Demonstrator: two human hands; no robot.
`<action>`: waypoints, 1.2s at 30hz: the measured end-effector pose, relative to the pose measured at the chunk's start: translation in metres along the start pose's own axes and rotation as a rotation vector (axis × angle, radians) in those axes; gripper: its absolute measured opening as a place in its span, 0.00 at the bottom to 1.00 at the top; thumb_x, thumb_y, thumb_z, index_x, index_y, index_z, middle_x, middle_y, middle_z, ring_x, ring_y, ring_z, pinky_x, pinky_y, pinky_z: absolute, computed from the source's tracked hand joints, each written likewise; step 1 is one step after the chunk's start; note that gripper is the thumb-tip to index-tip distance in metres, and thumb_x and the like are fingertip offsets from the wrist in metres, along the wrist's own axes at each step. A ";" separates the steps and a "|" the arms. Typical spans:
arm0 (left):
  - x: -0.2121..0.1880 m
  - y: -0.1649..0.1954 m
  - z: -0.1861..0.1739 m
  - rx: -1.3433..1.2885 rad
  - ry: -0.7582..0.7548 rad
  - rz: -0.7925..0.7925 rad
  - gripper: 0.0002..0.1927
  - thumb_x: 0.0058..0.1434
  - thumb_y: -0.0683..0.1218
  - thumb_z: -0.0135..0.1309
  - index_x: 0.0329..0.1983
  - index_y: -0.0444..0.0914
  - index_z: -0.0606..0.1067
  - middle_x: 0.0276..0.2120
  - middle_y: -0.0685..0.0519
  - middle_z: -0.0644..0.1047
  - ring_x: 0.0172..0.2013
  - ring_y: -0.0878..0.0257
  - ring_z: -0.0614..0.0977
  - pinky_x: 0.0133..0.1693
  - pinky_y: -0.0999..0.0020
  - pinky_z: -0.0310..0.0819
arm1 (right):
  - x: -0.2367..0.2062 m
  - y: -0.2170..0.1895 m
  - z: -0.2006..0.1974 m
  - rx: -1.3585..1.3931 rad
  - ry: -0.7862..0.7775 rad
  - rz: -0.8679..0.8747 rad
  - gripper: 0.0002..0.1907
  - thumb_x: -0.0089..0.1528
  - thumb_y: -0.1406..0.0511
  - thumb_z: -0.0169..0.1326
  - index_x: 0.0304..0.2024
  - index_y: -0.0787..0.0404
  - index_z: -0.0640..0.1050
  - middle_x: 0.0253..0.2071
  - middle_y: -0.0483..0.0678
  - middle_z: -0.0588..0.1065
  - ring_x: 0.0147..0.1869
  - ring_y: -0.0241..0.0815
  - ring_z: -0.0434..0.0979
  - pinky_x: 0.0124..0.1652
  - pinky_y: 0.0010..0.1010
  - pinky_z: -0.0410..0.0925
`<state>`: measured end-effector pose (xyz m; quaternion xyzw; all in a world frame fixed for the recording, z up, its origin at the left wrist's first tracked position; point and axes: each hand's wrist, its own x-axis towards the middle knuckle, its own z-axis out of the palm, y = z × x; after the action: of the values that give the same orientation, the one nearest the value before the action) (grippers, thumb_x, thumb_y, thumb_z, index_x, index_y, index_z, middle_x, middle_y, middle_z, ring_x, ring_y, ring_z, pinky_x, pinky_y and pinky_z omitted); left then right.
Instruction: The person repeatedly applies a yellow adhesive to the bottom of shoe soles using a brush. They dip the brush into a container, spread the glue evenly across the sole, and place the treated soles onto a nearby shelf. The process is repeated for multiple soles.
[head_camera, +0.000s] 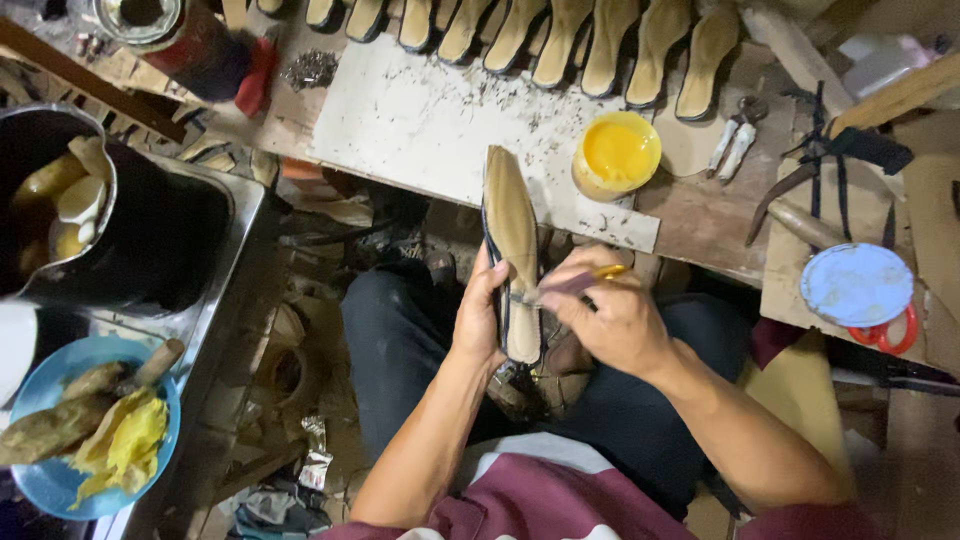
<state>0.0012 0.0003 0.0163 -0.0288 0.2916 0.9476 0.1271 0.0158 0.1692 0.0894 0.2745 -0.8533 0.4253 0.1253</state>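
My left hand grips a shoe sole-up over my lap, its tan pointed sole facing me and its dark upper edge showing on the left. My right hand holds a small brush with a yellow-tipped handle, its bristle end resting on the sole near the heel. A yellow pot of glue stands on the workbench just beyond the shoe's toe.
A row of tan insoles lines the bench's far edge. Pliers, dark tools, a blue lid and red scissors lie at right. A metal tray, black pot and blue bowl sit at left.
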 end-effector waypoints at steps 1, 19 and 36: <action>0.000 0.000 0.000 -0.011 -0.006 -0.004 0.37 0.64 0.48 0.46 0.77 0.38 0.56 0.69 0.47 0.67 0.66 0.56 0.69 0.66 0.61 0.61 | 0.003 -0.001 0.001 -0.080 0.063 -0.071 0.06 0.62 0.68 0.62 0.41 0.61 0.80 0.41 0.46 0.79 0.49 0.48 0.79 0.53 0.38 0.72; 0.002 0.004 -0.012 -0.227 -0.005 -0.084 0.32 0.65 0.45 0.47 0.74 0.41 0.62 0.58 0.47 0.75 0.53 0.56 0.78 0.57 0.60 0.72 | -0.009 -0.003 -0.028 0.013 -0.139 -0.086 0.09 0.56 0.67 0.66 0.38 0.59 0.81 0.38 0.46 0.79 0.45 0.44 0.79 0.59 0.45 0.69; 0.012 0.000 -0.018 -0.303 -0.049 -0.016 0.29 0.69 0.47 0.49 0.73 0.39 0.63 0.53 0.44 0.77 0.48 0.54 0.80 0.51 0.60 0.76 | -0.039 0.000 -0.016 0.258 -0.129 -0.068 0.11 0.58 0.67 0.65 0.42 0.61 0.79 0.40 0.45 0.81 0.46 0.45 0.80 0.59 0.46 0.70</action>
<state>-0.0111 -0.0072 0.0000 -0.0266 0.1418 0.9802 0.1358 0.0478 0.1958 0.0818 0.3439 -0.7881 0.5083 0.0481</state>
